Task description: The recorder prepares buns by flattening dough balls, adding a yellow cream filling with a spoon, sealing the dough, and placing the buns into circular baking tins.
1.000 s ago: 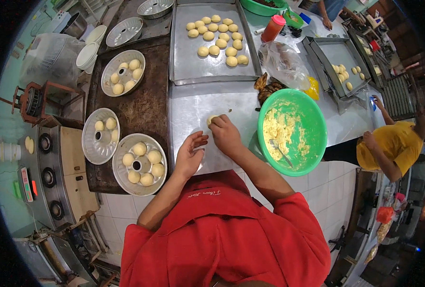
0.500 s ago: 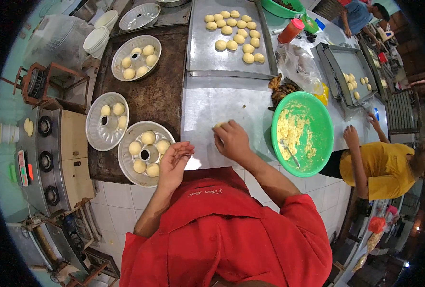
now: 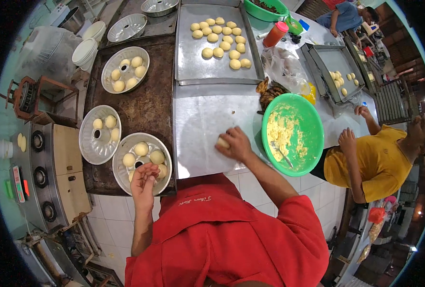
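My right hand is cupped around a pale dough ball, pressed on the metal worktop; part of the ball shows at the fingertips. My left hand hovers at the near edge of a fluted ring pan, fingers loosely curved and nothing visible in it. Smooth dough balls sit around that pan's centre tube, one partly hidden by my fingers. Two more ring pans with dough balls, the left one and the farther one, stand on a dark baking sheet.
A metal tray of several dough balls lies at the back. To the right is a green bowl with yellow filling and a spoon, beside a plastic bag and red-lidded jar. A person in yellow works at the right.
My left hand has moved left and nearer, over the edge of the ring pan. My right hand has shifted slightly right and nearer, with the dough ball now showing more. The view has shifted a little.
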A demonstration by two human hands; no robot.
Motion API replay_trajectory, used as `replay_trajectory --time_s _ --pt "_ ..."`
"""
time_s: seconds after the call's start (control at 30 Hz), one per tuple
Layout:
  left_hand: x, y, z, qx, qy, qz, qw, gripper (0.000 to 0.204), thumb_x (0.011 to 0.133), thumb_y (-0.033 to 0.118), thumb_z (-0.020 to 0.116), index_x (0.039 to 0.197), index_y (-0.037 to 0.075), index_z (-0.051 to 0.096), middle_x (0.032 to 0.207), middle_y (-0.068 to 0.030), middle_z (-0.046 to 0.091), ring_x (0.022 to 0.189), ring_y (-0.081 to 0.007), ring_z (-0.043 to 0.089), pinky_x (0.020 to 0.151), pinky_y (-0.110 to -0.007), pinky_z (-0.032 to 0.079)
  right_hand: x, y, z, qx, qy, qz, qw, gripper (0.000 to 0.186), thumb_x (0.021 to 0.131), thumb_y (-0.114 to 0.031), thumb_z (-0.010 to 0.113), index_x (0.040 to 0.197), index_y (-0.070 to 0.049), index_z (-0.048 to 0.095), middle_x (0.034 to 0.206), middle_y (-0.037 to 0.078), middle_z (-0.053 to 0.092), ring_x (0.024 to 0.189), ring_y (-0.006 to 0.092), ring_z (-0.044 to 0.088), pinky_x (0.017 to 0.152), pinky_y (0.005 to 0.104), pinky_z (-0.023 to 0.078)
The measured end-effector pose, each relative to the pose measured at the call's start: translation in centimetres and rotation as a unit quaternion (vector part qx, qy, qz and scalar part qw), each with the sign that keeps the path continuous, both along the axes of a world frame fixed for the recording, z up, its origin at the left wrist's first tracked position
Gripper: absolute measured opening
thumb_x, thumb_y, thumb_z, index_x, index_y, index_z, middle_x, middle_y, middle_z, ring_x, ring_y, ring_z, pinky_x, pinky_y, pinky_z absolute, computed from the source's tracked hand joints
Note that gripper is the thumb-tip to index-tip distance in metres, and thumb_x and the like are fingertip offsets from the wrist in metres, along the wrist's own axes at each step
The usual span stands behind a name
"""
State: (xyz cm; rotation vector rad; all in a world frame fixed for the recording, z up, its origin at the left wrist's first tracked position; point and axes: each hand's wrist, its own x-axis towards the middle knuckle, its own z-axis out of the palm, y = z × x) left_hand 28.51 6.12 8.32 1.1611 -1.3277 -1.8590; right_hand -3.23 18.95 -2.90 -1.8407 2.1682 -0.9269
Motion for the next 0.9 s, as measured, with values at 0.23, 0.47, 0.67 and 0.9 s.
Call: replay_trajectory --time_s 0.23,0.47,0.67,0.9 --pt "-1.3 -0.1 0.0 -0.016 0.005 -0.017 1.000 0.033 0.090 -0.007 0.047 0.122 -0.003 0.052 0.111 -0.0117 0.062 0.104 -0.0186 0.061 0.096 -0.033 0.047 4.4 -7.0 -1.6 -0.054 -0.029 -0.005 0.998 0.015 0.075 -0.012 0.071 0.076 -0.006 0.057 0.082 0.010 0.055 0.083 0.0320 0.053 0.074 0.0419 0.044" --pt "0.3 0.7 0.6 -0.027 -0.003 0.040 0.999 0.032 0.090 -0.008 0.046 0.122 -0.003 0.052 0.111 -0.0116 0.062 0.104 -0.0191 0.060 0.097 -0.033 0.047 1.6 -0.1 -2.2 -0.082 -0.057 0.009 0.995 0.017 0.071 -0.011 0.071 0.079 -0.007 0.057 0.082 0.010 0.055 0.082 0.0320 0.053 0.072 0.0431 0.043" --pt "1.3 0.4 0.5 -0.023 -0.004 0.047 0.999 0.032 0.090 -0.007 0.046 0.121 -0.003 0.052 0.112 -0.0125 0.062 0.105 -0.0191 0.060 0.097 -0.034 0.047 1.7 -7.7 -2.7 -0.080 -0.040 -0.062 0.994 0.016 0.070 -0.013 0.073 0.074 -0.007 0.059 0.082 0.011 0.056 0.081 0.0319 0.053 0.071 0.0436 0.042" --pt "1.6 -0.4 0.9 -0.037 0.013 0.067 0.997 0.030 0.092 -0.006 0.048 0.122 -0.003 0.052 0.111 -0.0119 0.063 0.104 -0.0187 0.061 0.097 -0.033 0.047 4.7 -1.4 -1.9 -0.087 -0.024 0.021 0.996 0.017 0.069 -0.007 0.073 0.082 -0.005 0.063 0.093 0.012 0.060 0.093 0.0335 0.057 0.082 0.0437 0.044"
